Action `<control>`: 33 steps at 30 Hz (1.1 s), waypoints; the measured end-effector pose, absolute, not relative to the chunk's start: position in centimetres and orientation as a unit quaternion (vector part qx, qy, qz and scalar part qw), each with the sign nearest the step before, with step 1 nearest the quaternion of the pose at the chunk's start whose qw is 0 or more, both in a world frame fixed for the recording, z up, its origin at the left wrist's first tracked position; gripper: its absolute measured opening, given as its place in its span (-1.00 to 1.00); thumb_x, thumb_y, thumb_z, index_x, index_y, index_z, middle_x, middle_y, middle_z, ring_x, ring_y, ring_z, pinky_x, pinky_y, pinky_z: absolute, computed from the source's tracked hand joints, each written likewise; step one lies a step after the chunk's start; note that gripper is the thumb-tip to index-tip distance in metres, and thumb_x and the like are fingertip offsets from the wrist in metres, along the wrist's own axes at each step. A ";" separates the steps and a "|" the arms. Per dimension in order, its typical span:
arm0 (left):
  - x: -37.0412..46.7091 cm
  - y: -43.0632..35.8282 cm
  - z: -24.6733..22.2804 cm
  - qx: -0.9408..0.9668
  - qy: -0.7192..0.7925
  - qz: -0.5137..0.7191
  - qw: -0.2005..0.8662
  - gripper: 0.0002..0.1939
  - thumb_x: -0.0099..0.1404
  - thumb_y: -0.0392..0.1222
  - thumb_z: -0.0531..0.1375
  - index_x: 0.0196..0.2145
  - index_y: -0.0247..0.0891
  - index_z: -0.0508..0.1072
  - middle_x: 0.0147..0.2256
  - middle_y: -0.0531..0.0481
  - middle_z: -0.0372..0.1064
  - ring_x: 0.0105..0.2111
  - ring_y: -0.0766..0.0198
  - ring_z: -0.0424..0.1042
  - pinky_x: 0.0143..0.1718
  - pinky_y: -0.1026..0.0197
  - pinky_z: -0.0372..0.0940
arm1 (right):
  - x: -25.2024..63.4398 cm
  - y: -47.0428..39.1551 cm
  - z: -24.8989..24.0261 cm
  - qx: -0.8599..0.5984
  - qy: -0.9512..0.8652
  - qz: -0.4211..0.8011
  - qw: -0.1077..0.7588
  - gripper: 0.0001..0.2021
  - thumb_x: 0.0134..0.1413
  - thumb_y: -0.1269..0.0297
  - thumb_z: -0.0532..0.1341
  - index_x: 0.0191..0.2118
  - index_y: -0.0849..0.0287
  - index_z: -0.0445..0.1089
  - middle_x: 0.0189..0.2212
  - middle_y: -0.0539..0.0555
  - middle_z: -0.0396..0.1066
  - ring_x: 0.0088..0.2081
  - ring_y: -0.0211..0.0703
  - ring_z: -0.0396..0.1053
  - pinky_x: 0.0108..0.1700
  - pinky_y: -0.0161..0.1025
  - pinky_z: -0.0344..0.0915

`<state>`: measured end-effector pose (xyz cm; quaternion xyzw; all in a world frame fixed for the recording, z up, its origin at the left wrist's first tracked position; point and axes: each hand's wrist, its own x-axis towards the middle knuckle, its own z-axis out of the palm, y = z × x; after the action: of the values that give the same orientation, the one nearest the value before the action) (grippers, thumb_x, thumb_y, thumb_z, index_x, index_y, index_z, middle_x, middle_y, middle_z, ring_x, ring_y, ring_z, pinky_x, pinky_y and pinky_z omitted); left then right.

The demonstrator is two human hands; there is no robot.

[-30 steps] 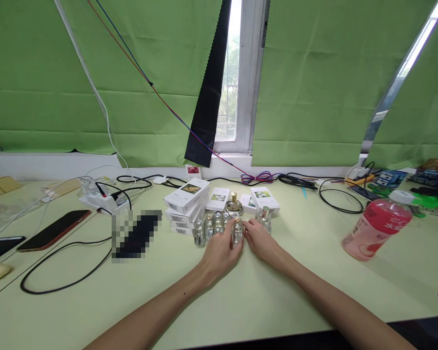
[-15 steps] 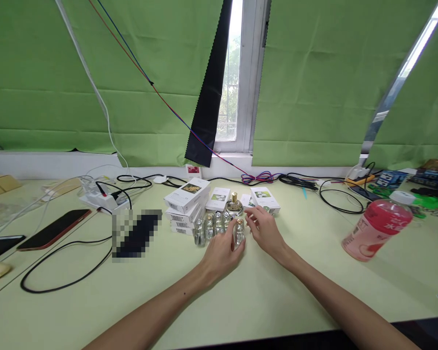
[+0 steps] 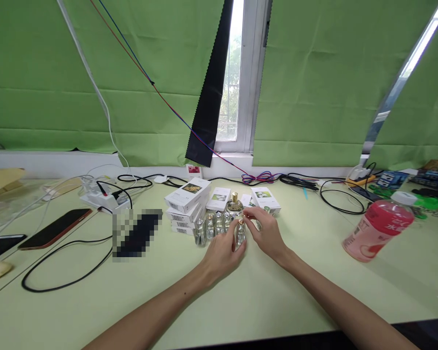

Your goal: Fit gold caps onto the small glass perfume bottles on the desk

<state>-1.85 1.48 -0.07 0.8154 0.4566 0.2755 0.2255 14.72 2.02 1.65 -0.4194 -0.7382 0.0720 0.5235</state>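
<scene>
The left hand (image 3: 223,253) grips a small glass bottle (image 3: 241,235), the right hand (image 3: 269,231) pinched narrow near its top, contents unclear, above a pale-green tabletop (image 3: 241,306) facing green curtains (image 3: 328,92).

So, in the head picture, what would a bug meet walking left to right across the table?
Red-edged phone, stacked white boxes, left hand holding a gold-topped glass bottle, right hand, pink drink bottle.
</scene>
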 end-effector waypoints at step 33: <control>-1.8 1.6 -0.5 0.827 0.435 0.282 0.218 -0.51 0.34 -0.08 0.07 0.19 -0.18 0.14 -0.59 0.19 0.33 -0.59 0.26 0.34 -0.53 0.26 0.04 | 13.7 1.9 0.7 -0.348 -0.712 0.029 0.609 -0.82 0.27 0.45 0.13 -0.16 0.10 0.46 -0.16 0.13 0.50 -0.05 -0.08 0.45 -0.03 -0.10 0.44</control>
<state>-1.84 1.62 -0.54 0.8266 0.4351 0.2823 0.2184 13.72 1.94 0.70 -0.3482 -0.7121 0.0293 0.6090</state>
